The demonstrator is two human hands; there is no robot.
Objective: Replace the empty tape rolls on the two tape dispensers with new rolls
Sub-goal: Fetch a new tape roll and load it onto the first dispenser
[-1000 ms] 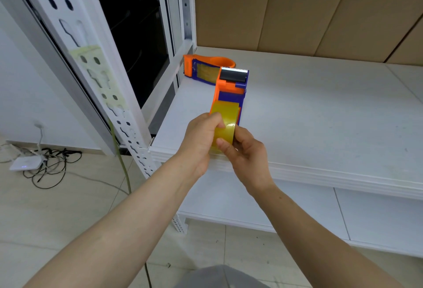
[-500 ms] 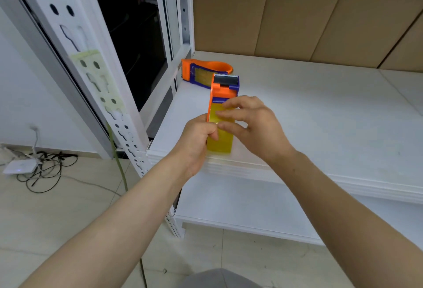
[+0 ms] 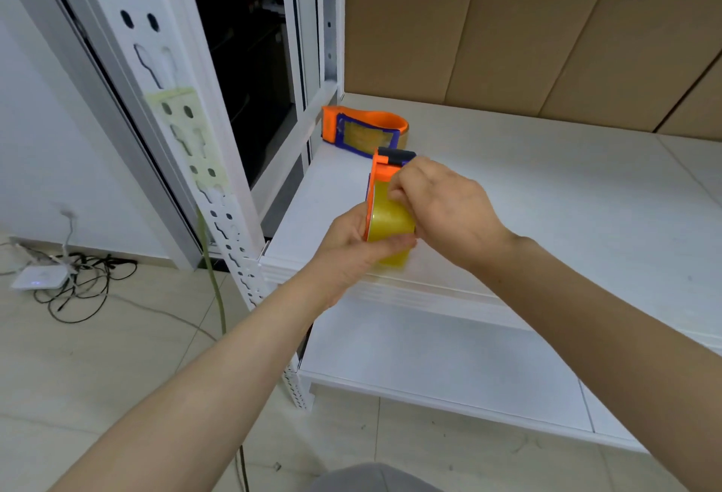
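Observation:
An orange and blue tape dispenser (image 3: 385,167) with a yellowish tape roll (image 3: 390,224) on it is held over the front edge of the white shelf (image 3: 566,198). My left hand (image 3: 351,245) grips the roll from below and the left. My right hand (image 3: 441,210) lies over the top right of the dispenser, its fingertips curled onto the roll near the orange head. A second orange and blue dispenser (image 3: 361,132), also carrying a roll, lies on the shelf at the back left corner.
Brown cardboard (image 3: 508,22) lines the wall behind the shelf. A white perforated shelf post (image 3: 218,194) stands at the left, with a lower shelf (image 3: 429,358) beneath. A white router and black cables (image 3: 58,276) lie on the tiled floor.
My right hand moved from under the roll to over the dispenser's top. The dispenser has tilted so the roll's curved face shows more.

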